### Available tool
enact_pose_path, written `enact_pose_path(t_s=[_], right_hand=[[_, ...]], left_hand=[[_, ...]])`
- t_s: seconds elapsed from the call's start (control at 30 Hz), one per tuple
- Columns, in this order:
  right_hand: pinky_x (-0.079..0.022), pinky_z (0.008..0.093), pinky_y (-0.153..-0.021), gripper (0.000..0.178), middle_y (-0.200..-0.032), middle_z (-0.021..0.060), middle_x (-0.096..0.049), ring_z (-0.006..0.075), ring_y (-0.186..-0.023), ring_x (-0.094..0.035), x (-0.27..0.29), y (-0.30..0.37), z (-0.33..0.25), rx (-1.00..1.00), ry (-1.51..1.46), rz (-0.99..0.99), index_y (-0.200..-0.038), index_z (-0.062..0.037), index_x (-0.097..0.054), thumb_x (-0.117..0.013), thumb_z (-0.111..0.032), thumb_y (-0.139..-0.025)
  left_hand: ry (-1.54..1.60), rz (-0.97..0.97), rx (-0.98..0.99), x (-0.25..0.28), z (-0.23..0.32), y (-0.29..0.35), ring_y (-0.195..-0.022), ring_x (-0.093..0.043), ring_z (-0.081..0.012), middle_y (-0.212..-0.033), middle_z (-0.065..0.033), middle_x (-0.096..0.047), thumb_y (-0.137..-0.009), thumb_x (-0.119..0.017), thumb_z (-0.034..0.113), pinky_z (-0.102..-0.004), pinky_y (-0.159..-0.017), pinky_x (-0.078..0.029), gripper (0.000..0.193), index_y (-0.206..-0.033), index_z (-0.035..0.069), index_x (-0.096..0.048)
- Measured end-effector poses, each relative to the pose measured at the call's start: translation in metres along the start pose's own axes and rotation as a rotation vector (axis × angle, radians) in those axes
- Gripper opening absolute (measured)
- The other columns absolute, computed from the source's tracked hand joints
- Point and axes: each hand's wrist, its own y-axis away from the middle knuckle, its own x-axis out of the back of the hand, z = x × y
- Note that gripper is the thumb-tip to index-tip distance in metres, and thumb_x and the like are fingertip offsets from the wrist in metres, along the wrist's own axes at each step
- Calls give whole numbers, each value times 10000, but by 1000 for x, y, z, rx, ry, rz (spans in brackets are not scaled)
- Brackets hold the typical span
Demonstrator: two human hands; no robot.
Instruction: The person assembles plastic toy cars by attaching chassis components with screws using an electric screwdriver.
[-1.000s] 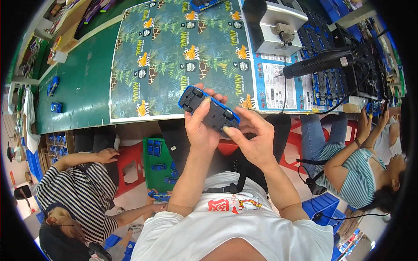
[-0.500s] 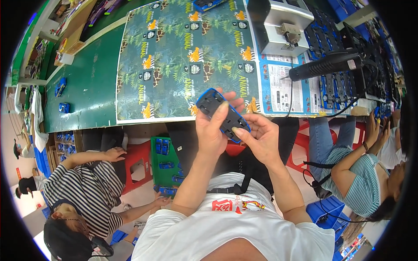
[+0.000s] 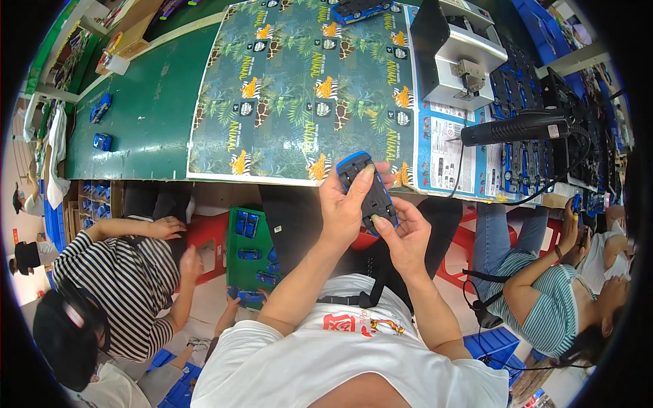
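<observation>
A blue toy car (image 3: 374, 196) with its black underside facing up is held between my hands, in front of the table's near edge. My left hand (image 3: 341, 207) is closed around its left side, thumb lying across the black base. At the car's lower end my right hand (image 3: 407, 236) pinches it, thumb on the base and fingers at the side. Under the car and behind my fingers its roof is hidden.
A printed animal-pattern sheet (image 3: 286, 88) covers the green table (image 3: 153, 102). Another toy car (image 3: 360, 9) lies at its far edge. On the right are a metal fixture (image 3: 466, 58), a black corded tool (image 3: 513, 129) and rows of car bases (image 3: 520, 160). A green crate (image 3: 236, 272) and co-workers sit nearby.
The toy car has tilted to stand more lengthwise in my hands. The view has shifted a little. At the left, a co-worker's hand has come up beside the red stool.
</observation>
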Motion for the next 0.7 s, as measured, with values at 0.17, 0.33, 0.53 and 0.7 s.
enact_pose_path(t_s=[0.17,0.33,0.53,0.7], right_hand=[[-559,271,-837,370,-1108,156,-660,155,-978,-651,-3,2,-2,12,-7,38,-1214,108,-543,-680,56,-874],[-558,283,-846,358,-1109,156,-660,160,-997,-647,-1,-4,-10,51,4,-26,-1214,98,-555,-669,71,-875],[-546,290,-878,348,-1136,155,-647,164,-1051,-624,3,-8,-8,-19,-122,-9,-1205,98,-559,-670,64,-877],[-527,318,-900,394,-1166,139,-640,187,-1054,-626,-3,-8,4,8,-29,-11,-1211,93,-572,-702,58,-842]], left_hand=[[81,26,129,1,4,-1,-955,-693,-270,-1123,-204,-668,-960,-608,154,-406,-858,-579,307,-1218,-2,-552],[104,-90,117,-1,7,3,-1032,-672,-305,-1198,-206,-629,-912,-640,106,-452,-910,-554,486,-1356,12,-465],[243,-27,187,-8,8,4,-1004,-676,-302,-1187,-187,-631,-894,-643,68,-442,-859,-575,467,-1330,19,-484],[305,57,147,-3,14,10,-977,-675,-284,-1158,-154,-637,-860,-649,9,-426,-847,-576,465,-1300,27,-501]])
